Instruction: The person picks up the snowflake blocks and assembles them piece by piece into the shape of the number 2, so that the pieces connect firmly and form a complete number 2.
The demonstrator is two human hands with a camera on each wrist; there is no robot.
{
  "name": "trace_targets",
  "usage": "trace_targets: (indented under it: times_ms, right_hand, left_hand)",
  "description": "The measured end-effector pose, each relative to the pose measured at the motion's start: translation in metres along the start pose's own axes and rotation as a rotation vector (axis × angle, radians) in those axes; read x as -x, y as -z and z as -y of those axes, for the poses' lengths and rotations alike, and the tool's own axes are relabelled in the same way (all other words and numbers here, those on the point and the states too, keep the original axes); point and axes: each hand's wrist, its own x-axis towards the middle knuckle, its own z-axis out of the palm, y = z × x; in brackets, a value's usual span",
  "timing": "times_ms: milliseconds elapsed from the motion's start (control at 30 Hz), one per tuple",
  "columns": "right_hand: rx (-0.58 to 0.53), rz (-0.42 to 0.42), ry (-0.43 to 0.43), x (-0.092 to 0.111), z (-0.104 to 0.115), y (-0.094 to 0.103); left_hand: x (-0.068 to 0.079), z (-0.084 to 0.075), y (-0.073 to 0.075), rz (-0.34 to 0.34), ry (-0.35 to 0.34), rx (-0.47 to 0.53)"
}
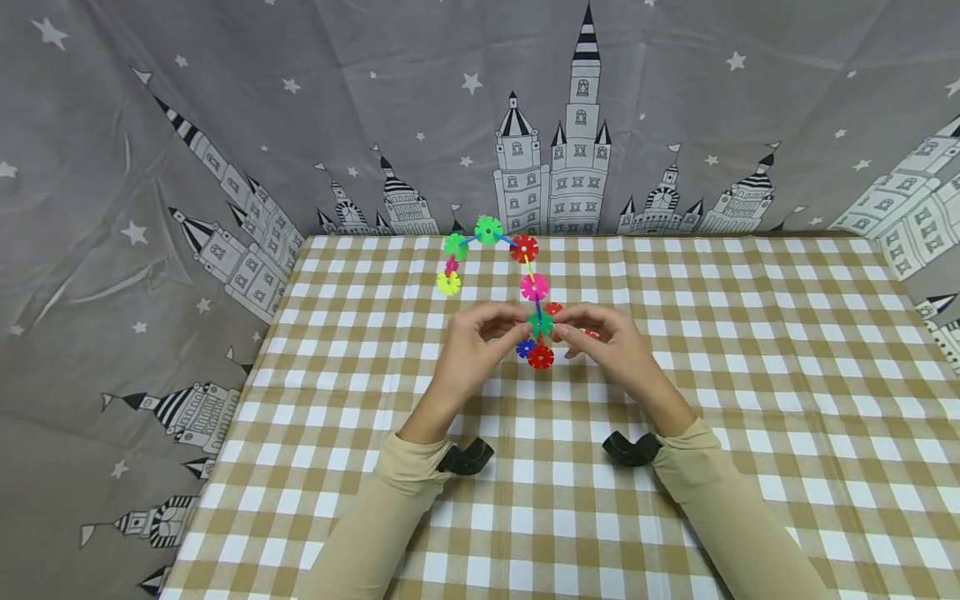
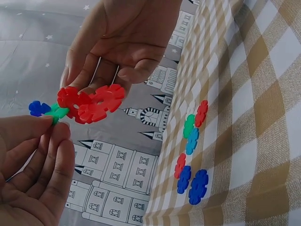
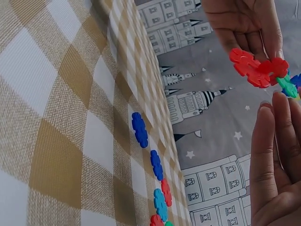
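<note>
Both hands meet at the lower part of a chain of coloured plastic snowflake discs that rises and arches over to the left. Thumb and finger of the left hand (image 1: 480, 342) pinch a green disc (image 1: 540, 323) at its left edge. From the other side, the right hand (image 1: 606, 332) pinches the chain at the same joint. Just below hang a red disc (image 1: 540, 357) and a blue disc (image 1: 526, 348). Above are a pink disc (image 1: 535, 287), another red disc (image 1: 524, 248) and green discs (image 1: 488, 230); a yellow disc (image 1: 448, 283) ends the arch.
Loose discs lie on the checked tablecloth (image 1: 750, 350) beneath the hands, among them a dark blue disc (image 2: 198, 187), a light blue disc (image 2: 192, 141) and a red disc (image 2: 201, 113). A grey curtain (image 1: 420, 75) printed with castles hangs behind and at the sides.
</note>
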Motion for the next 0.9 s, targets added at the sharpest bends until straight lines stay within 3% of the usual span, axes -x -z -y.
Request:
trace_targets:
  times_ms: [100,367,633,900]
  right_hand:
    - [0.000,-0.012,-0.004,0.000,0.001,0.004]
    - [-0.068,-0.157,-0.007,0.002,0.005,0.020]
    - [-0.008,0.013,-0.034,0.001,0.007,0.011]
    - [0.048,0.056,-0.013,0.002,0.006,0.006]
  left_hand:
    - [-0.001,-0.001,0.001,0.006,0.008,-0.007]
    - [-0.002,0.001,0.008,-0.032,0.015,0.025]
    - [-0.001,0.000,0.002,0.047,0.000,-0.025]
    - [0.002,-0.001,-0.003,0.091,0.004,-0.025]
